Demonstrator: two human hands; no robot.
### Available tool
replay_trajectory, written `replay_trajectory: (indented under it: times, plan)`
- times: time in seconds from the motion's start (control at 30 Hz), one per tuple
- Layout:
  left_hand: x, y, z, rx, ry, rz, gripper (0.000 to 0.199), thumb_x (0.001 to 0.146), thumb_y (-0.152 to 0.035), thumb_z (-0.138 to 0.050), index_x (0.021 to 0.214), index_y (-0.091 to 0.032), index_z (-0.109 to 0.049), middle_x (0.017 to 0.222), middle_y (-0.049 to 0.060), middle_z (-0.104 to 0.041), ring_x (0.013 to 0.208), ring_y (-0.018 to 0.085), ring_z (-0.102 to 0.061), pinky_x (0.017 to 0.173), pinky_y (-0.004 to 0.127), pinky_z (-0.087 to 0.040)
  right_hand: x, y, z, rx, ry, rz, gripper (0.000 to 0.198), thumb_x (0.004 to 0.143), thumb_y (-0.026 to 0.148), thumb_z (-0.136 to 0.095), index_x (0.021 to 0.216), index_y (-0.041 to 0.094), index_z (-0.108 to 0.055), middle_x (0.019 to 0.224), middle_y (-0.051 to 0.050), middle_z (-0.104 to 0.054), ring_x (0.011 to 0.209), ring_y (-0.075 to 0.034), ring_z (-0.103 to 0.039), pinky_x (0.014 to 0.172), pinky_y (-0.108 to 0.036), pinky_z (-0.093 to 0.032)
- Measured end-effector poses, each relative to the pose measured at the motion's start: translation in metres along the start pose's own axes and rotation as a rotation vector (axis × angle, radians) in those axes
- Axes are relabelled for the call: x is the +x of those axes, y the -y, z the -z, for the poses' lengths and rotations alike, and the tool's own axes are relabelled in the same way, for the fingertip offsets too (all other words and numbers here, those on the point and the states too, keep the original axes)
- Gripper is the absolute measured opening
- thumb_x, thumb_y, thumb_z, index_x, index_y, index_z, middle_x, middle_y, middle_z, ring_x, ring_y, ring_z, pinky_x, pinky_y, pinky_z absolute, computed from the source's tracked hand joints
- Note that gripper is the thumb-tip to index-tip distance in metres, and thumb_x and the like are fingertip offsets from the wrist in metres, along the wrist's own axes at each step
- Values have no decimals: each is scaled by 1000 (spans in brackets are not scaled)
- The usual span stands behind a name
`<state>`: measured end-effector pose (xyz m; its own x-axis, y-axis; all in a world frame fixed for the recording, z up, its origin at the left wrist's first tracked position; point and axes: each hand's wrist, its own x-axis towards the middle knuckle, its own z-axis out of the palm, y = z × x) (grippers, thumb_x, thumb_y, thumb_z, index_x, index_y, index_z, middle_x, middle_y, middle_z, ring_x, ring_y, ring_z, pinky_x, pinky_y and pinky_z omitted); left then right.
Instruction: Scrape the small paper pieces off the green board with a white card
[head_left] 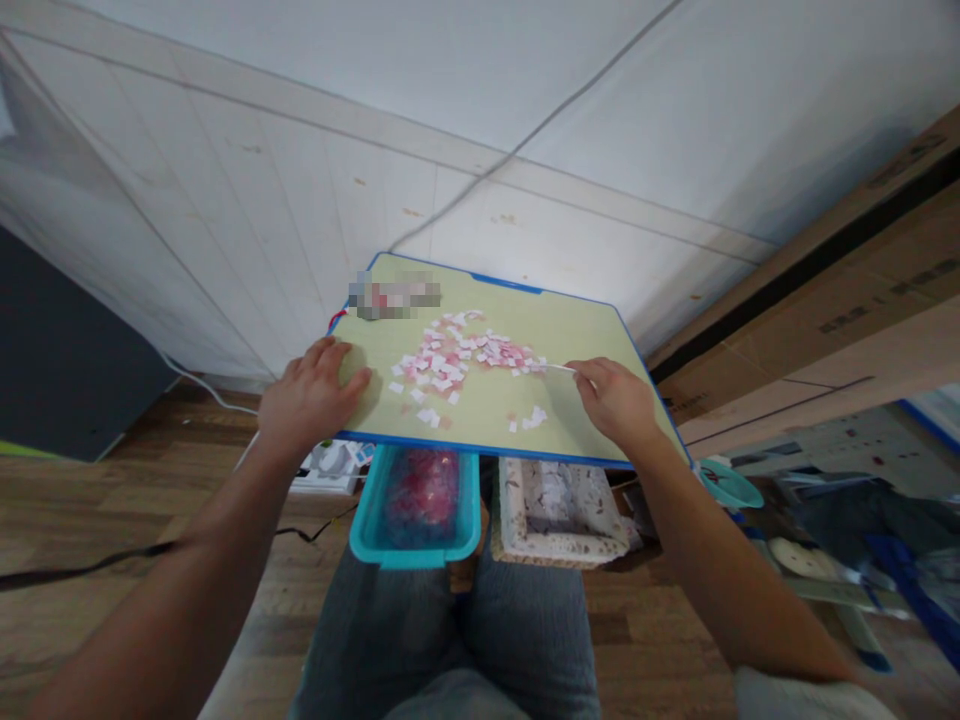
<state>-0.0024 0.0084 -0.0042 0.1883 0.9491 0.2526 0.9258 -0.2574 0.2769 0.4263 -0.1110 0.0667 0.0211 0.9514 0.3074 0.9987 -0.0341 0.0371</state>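
A pale yellow board with a blue rim (367, 400) lies in front of me. Many small white and pink paper-like pieces (442, 370) are scattered over its middle, some heaped together. My right hand (611, 395) pinches a thin white stick (556, 367), whose far end reaches the right side of the heap. My left hand (319, 385) rests on the board's left edge with its fingers spread, holding nothing. At the board's back left corner is a blurred-out item (397, 295) that I cannot make out.
Below the board's front edge hang or stand a teal basin (416, 557) with pink contents and a pale speckled basket (562, 547). Cardboard boxes (825, 290) lean at the right, beside a small teal dish (731, 485). A white wall with a grey cable (517, 150) rises behind.
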Motion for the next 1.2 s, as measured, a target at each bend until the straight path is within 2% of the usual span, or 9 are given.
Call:
replay_trajectory:
  times: [0.1,0.2,0.37,0.5,0.63,0.83,0.97,1.2]
  plan:
    - [1,-1,0,-1,4,0,63,98,-60,-42,149,-25,-48,161,12,-41,133,38,-54,113,56,-43,1,3,3,-11,-11,-14,37,105,25,-45,127,29,-74,118,-6,-75,110,-25,-67,88,-36,-51]
    - [0,-3,3,5,14,14,63,97,-61,-41,150,-27,-47,162,12,-41,132,39,-54,111,58,-44,-4,11,6,-23,16,42,37,105,24,-44,127,30,-73,118,-5,-75,110,-25,-66,86,-35,-51]
    - [-3,-5,4,17,-1,2,62,98,-59,-40,149,-26,-48,160,12,-42,130,40,-56,109,59,-45,-33,13,16,-15,52,145,35,103,21,-48,125,30,-74,121,-4,-75,108,-23,-67,87,-33,-52]
    - [-3,-5,4,7,-11,10,61,97,-58,-43,150,-27,-47,160,11,-42,132,38,-55,112,56,-44,-51,2,28,3,9,158,33,103,22,-49,122,28,-76,120,-5,-75,108,-23,-67,89,-33,-52]
    - [-3,-6,6,-1,24,21,62,97,-59,-42,150,-26,-47,161,11,-40,133,38,-53,112,56,-43,-44,6,27,19,-53,89,34,104,23,-48,123,28,-76,118,-5,-75,109,-23,-66,91,-34,-52]
    - [-1,-5,4,1,25,30,63,98,-62,-39,150,-27,-47,161,11,-41,132,40,-54,111,59,-44,-29,19,9,34,8,95,36,104,22,-46,125,29,-75,120,-5,-75,111,-23,-66,94,-34,-52]
    - [0,-3,3,-14,19,19,63,97,-61,-43,150,-26,-47,161,13,-42,132,41,-54,110,60,-43,-54,8,11,82,26,140,35,103,22,-48,124,28,-75,122,-6,-74,112,-23,-66,95,-36,-54]
    - [-3,-6,4,-12,-10,22,62,97,-58,-47,150,-26,-47,159,13,-43,133,38,-53,113,55,-41,-110,-14,39,188,50,228,32,101,20,-51,121,29,-75,120,-7,-74,109,-23,-68,93,-38,-56]
